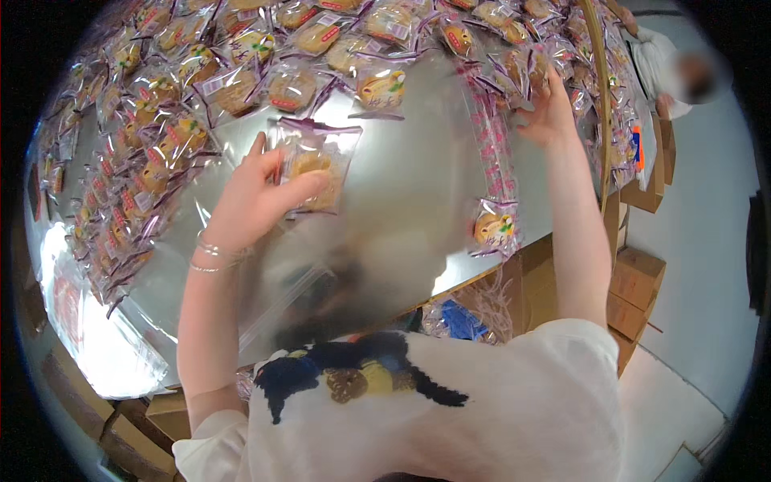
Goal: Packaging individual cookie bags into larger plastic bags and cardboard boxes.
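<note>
My left hand (259, 193) holds a clear packet of flat pastries (313, 181) above the shiny metal tabletop (397, 199), thumb across its front. At the upper right, my right hand (548, 111) has its fingers at a wrapped pastry (533, 69) among other packets; whether it grips that one is hard to tell. A wrapped pastry with a printed front (380, 90) lies between the hands, farther back. Another wrapped pastry (495, 229) rests near the front edge, at the end of a pink-patterned strip of film (491, 150).
Many wrapped pastries (150, 144) are heaped along the left and back. Clear plastic bags (108, 337) lie at the left front. A raised edge (596, 108) runs along the right. Cardboard boxes (635, 277) stand beyond it, and a co-worker (659, 66) is at the upper right.
</note>
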